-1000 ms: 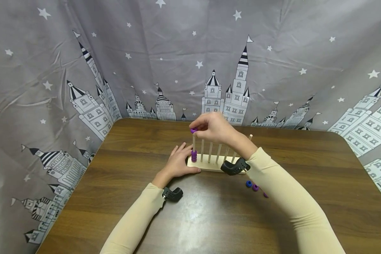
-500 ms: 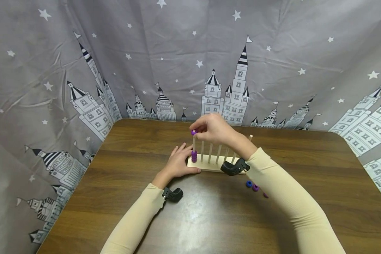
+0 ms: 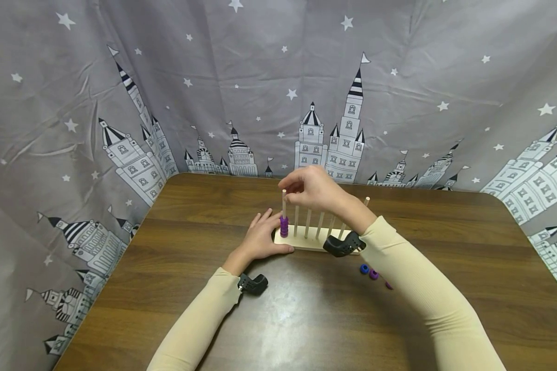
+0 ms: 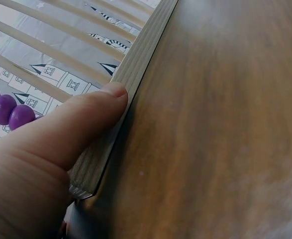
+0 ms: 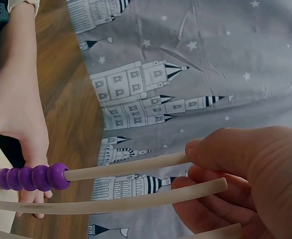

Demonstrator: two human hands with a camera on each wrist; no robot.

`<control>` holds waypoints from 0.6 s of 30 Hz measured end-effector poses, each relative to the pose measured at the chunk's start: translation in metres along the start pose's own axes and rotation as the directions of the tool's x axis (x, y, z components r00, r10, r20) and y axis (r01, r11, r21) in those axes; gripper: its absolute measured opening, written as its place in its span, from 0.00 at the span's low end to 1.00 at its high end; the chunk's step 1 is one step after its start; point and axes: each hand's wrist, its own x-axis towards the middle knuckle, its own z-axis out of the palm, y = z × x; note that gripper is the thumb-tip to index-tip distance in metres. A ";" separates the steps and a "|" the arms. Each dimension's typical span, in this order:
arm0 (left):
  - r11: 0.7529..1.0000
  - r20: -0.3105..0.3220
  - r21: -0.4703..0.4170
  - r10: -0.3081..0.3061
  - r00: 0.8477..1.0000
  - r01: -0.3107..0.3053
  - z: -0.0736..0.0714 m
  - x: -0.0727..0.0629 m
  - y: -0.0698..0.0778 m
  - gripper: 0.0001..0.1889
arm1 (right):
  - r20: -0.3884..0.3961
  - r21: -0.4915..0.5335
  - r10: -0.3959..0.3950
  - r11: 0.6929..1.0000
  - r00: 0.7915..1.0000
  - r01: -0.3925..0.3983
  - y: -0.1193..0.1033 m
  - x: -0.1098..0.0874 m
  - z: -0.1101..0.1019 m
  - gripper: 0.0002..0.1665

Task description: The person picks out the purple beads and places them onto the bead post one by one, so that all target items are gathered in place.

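A pale wooden stand (image 3: 315,244) with a row of upright pegs sits on the table. Purple beads (image 3: 284,228) are stacked at the foot of its leftmost peg (image 5: 121,167). My left hand (image 3: 262,240) holds the stand's left end, its thumb (image 4: 93,112) against the front edge and the other fingers spread behind. At the top of the leftmost peg is my right hand (image 3: 313,188), fingers loosely bent, thumb and fingertips beside the peg's tip, no bead between them. The right wrist view shows the topmost bead (image 5: 59,176) resting on the others.
To the right, in front of the stand, lie a blue bead (image 3: 364,269), a purple bead (image 3: 373,274) and another bead (image 3: 389,285) partly hidden by the right sleeve (image 3: 413,268). A grey curtain (image 3: 241,87) printed with castles hangs behind the table (image 3: 204,226).
The right hand has let go of a purple bead at the top of the leftmost peg, and the bead has dropped onto the stack. The left hand stays in place.
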 end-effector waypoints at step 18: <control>0.999 0.001 0.026 -0.023 1.000 0.022 0.002 0.002 0.003 0.45 | -0.190 0.034 -0.048 0.998 0.981 0.055 0.011 -0.019 -0.028 0.13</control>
